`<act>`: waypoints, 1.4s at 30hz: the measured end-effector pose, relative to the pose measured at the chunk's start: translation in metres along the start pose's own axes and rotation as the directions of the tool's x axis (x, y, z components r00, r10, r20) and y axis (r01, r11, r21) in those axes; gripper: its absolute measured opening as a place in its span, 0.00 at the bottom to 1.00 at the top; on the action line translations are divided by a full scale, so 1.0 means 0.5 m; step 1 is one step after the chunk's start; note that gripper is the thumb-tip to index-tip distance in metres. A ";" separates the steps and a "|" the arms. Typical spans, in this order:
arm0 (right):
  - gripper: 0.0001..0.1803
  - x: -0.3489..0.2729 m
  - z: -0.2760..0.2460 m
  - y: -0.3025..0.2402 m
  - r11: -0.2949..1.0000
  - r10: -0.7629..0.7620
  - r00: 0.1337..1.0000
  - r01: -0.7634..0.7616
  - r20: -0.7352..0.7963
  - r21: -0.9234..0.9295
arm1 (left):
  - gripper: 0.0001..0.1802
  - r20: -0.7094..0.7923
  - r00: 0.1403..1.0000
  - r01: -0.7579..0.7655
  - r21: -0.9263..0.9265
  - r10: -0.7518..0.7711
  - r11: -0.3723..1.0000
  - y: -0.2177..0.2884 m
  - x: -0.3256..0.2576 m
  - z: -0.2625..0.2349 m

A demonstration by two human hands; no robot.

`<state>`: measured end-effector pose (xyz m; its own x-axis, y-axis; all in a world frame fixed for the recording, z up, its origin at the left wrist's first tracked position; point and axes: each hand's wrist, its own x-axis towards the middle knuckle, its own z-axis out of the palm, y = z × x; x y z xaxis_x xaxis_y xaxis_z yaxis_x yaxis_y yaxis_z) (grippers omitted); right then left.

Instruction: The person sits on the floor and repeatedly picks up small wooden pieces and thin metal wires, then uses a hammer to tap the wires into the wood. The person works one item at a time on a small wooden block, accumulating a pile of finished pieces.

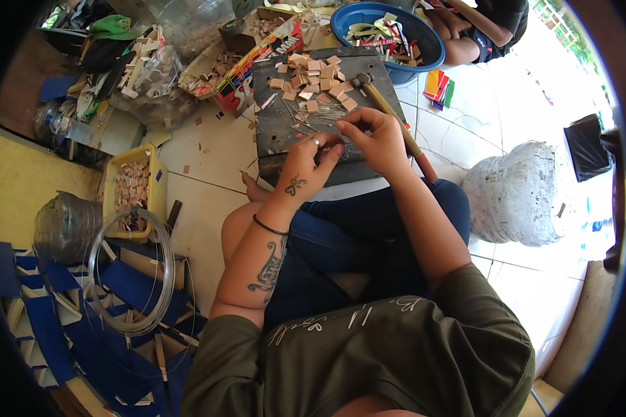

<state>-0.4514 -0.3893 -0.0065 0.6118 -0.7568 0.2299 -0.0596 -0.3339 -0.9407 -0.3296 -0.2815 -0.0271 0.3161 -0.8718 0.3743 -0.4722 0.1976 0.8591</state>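
Both my hands are close together over the near edge of a dark low work block (275, 132). My left hand (311, 161), with a ring on one finger, has its fingers curled and the thumb against them. My right hand (381, 142) pinches thumb and forefinger together just beside it. Whatever sits in either pinch is too small to make out. Just beyond my fingers lie thin wire pieces (318, 119) on the block. Past them is a loose pile of small tan square pieces (314, 73). A hammer (389, 104) with a wooden handle lies along the block's right side.
A blue basin (435, 52) of coloured scraps stands at the far right, near another person (490, 28). On the left are a yellow bin (156, 184) of tan pieces, a wire coil (94, 271) and blue pieces (129, 285). A wrapped round container (511, 194) stands right.
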 end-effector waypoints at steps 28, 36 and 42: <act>0.14 0.002 -0.060 -0.002 0.935 0.084 0.950 -0.180 0.302 0.307 | 0.13 0.205 0.977 0.112 -0.303 -0.050 0.946 0.000 -0.004 0.004; 0.12 0.004 -0.052 -0.001 1.000 0.006 0.989 -0.002 0.145 -0.027 | 0.10 0.168 0.985 -0.002 -0.164 0.030 0.986 0.005 0.013 -0.007; 0.12 0.003 -0.051 -0.008 0.976 -0.115 0.988 0.132 0.107 -0.174 | 0.06 0.220 0.972 -0.068 -0.045 0.076 0.997 0.009 0.017 -0.024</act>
<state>-0.4706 -0.4035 0.0039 0.6952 -0.6493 0.3084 -0.1148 -0.5238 -0.8441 -0.3189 -0.2826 -0.0159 0.0901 -0.9315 0.3524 -0.4546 0.2763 0.8467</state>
